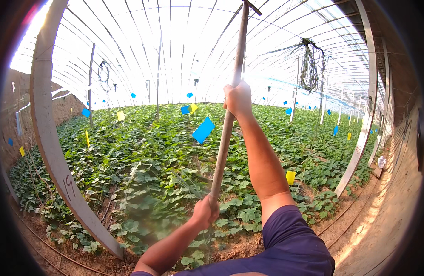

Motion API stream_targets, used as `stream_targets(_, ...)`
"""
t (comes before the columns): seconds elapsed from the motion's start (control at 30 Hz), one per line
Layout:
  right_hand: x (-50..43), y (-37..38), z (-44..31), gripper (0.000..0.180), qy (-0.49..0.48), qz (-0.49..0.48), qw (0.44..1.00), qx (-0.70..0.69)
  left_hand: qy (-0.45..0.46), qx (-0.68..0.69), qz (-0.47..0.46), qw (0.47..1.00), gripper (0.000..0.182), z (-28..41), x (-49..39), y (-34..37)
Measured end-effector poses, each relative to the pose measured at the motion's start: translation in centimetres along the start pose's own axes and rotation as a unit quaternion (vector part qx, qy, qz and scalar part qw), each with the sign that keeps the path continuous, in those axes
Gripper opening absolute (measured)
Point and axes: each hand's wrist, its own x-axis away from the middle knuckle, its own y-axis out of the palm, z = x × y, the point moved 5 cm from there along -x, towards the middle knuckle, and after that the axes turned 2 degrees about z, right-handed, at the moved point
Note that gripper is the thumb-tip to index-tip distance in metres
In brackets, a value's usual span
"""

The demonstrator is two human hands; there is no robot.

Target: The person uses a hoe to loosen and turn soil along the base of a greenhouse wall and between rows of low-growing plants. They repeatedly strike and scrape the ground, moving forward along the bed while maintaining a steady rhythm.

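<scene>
A long wooden handle [223,151] rises nearly upright before me, leaning slightly right at the top. Across its upper end is a narrow dark head [254,7], partly cut off by the picture's edge. My right hand [238,99] grips the shaft high up with the arm stretched out. Lower down, near the handle's bottom end, my left hand [205,211] is closed around it. Beyond both hands spread low, leafy green vine plants [146,165]. A blue card [203,130] hangs just left of the shaft, and a yellow card [290,177] is right of my right forearm.
Pale posts stand left [56,138] and right [365,131]. Thin hoses [349,220] run along the soil path at right, beside an earthen wall [398,207]. Bundled cords [309,69] hang from overhead wires under the greenhouse's ribbed film roof [129,41].
</scene>
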Motion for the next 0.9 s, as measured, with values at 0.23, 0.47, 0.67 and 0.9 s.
stream_targets(0.23,1.5,1.3,0.5,0.017,-0.034,-0.025,0.999,0.0,0.006,0.025,0.013,1.0,0.035,-1.6,0.2,-0.9)
stream_targets(0.47,5.7,4.3,-0.4,0.017,-0.045,-0.085,0.995,0.028,0.026,0.09,0.029,0.995,0.034,-6.0,0.6,-2.9)
stream_targets(0.67,12.4,7.7,-2.0,0.021,-0.081,-0.119,0.988,-0.045,0.064,0.08,0.049,0.994,0.023,-8.2,2.5,-10.6)
stream_targets(0.9,21.7,10.0,-2.0,0.031,-0.049,-0.162,0.977,-0.132,0.053,0.074,0.196,0.976,0.048,-12.1,8.7,-17.1)
